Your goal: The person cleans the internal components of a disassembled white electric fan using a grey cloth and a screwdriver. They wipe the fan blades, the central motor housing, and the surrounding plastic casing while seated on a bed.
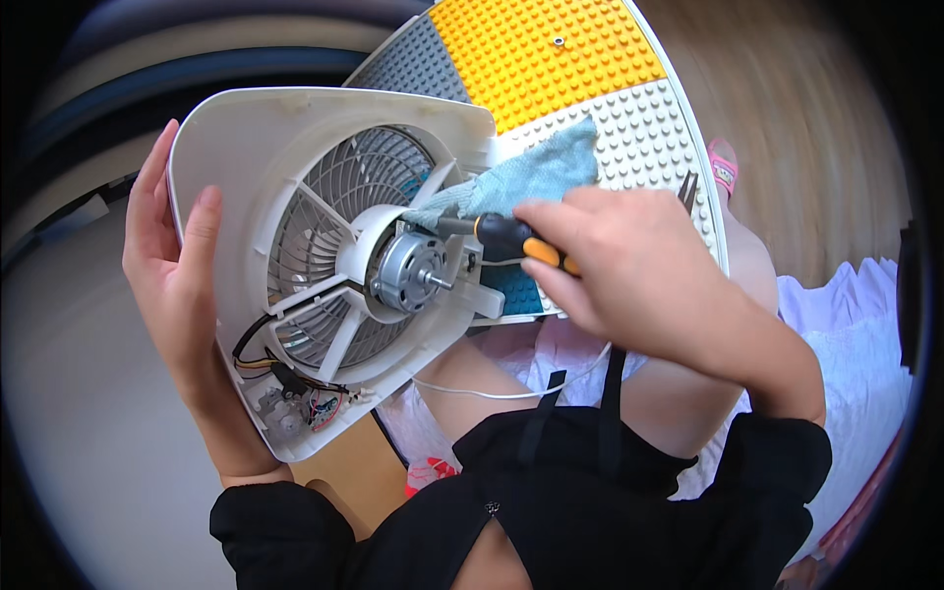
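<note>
A white fan housing (231, 147), its inside facing up, leans against the table edge over my lap. My left hand (172, 246) grips its left rim, thumb inside and fingers along the outer edge. At the middle of the housing, a silver motor (411, 273) with a short shaft sits in front of the fan grille (383, 162). My right hand (639, 265) holds a screwdriver (501, 236) with a black and orange handle. Its metal end points left to the motor's upper edge; the exact contact point is hard to see. A light blue cloth (536, 172) lies behind the screwdriver.
Wires and a small circuit part (320, 408) sit in the housing's lower corner. The studded table (639, 128) has yellow, white, grey and blue areas. A small round metal piece (559, 42) and a dark pointed tool (687, 189) lie on it. A white cord (511, 395) crosses my lap.
</note>
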Demonstrator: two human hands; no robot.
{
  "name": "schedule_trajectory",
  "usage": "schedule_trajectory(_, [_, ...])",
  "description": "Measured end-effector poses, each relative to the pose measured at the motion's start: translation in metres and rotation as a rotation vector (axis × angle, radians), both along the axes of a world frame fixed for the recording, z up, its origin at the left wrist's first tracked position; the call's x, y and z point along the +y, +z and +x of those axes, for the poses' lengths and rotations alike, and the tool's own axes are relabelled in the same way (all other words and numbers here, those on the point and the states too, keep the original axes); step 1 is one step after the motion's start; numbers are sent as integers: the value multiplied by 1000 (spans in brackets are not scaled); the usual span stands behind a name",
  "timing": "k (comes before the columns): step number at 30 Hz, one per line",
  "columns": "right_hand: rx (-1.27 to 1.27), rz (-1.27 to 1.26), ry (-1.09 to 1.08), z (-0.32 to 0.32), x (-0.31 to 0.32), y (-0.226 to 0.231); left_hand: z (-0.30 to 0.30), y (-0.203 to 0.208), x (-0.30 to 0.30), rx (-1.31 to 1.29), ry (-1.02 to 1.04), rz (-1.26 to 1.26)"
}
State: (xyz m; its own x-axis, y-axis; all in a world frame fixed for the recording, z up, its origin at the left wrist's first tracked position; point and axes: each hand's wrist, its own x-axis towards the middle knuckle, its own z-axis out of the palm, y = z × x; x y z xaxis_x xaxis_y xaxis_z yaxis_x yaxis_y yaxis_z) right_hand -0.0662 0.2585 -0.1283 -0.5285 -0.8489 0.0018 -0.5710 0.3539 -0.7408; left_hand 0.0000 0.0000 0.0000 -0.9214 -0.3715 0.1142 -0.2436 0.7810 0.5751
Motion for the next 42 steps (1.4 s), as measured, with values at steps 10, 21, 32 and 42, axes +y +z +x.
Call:
schedule_trajectory(10, [482, -180, 61, 18, -12, 21, 1, 1, 3, -6, -17, -1])
schedule_trajectory(21, [-553, -170, -244, 67, -2, -79, -5, 1, 7, -4, -38, 62])
schedule_trajectory(32, [57, -202, -345, 89, -10, -79, -1, 0, 0, -9, -3, 36])
schedule_trajectory(42, [-534, -460, -425, 99, -16, -66, 5, -1, -23, 0, 13, 105])
